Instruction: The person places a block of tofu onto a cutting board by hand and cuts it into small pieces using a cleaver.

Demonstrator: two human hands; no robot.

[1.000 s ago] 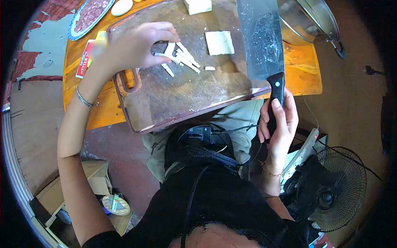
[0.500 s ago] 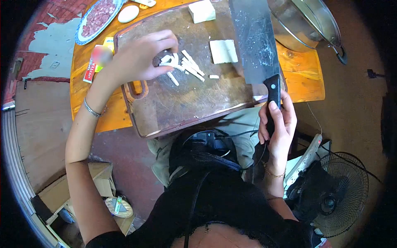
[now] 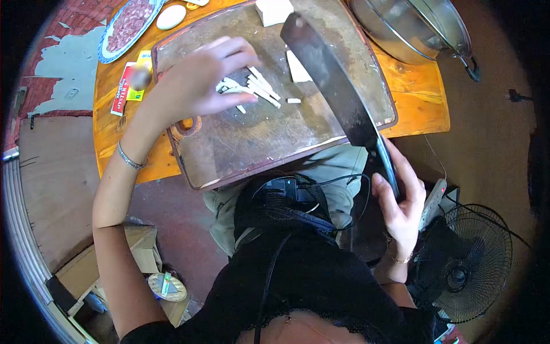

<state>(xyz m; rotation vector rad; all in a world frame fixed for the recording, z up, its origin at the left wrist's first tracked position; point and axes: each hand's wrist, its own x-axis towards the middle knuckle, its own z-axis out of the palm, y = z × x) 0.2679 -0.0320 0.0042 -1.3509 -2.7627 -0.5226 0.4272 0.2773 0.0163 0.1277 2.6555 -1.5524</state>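
Observation:
My left hand [image 3: 209, 80] hovers over the left side of a wooden cutting board [image 3: 252, 137], thumb and fingers apart, with nothing visible in it. Under and beside its fingertips lie several thin white strips [image 3: 264, 92], which look like tofu; some are partly hidden by the hand. My right hand [image 3: 404, 200] grips the black handle of a cleaver [image 3: 332, 83]. Its broad blade is raised and tilted over the board's right side. Behind the blade, a flat white slab [image 3: 295, 69] is partly covered. A thicker white block [image 3: 274, 11] sits at the far edge.
Minced meat [image 3: 130, 26] fills a blue-rimmed plate [image 3: 103, 50] at the table's far left, beside an egg [image 3: 171, 17]. Red and yellow packets [image 3: 120, 94] lie left of the board. A metal pot [image 3: 395, 34] stands at right. A fan [image 3: 481, 269] is below right.
The cleaver has tilted leftward, its blade now covering part of the slab. My right hand has moved down and right. My left hand's fingers have opened away from the strips.

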